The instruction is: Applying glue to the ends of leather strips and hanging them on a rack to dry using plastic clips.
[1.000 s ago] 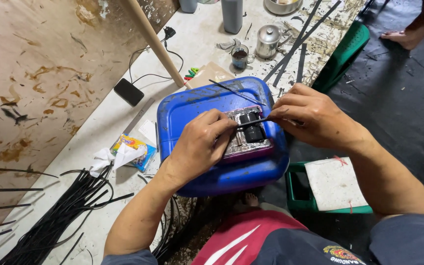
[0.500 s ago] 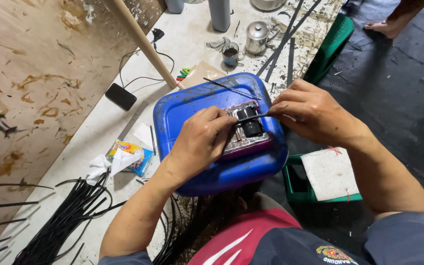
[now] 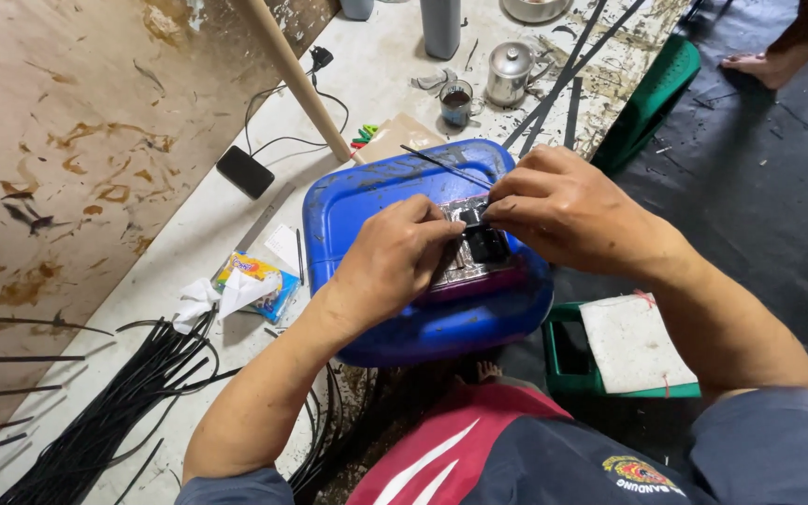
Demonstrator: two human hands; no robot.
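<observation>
Barely shifted since before: right hand (image 3: pixel 568 210) pinching thin black strip (image 3: pixel 441 165) above metal device (image 3: pixel 474 257), left hand (image 3: pixel 395 262) clamping device at frame centre.

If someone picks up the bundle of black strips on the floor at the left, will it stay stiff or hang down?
The black strips would probably sag: they are long and thin, and several already curve in loose loops. They look light for their length. Picked up at one spot, the bundle may fan apart, since no tie is visible. Both hands, left hand and right hand, are busy on the blue container.
</observation>
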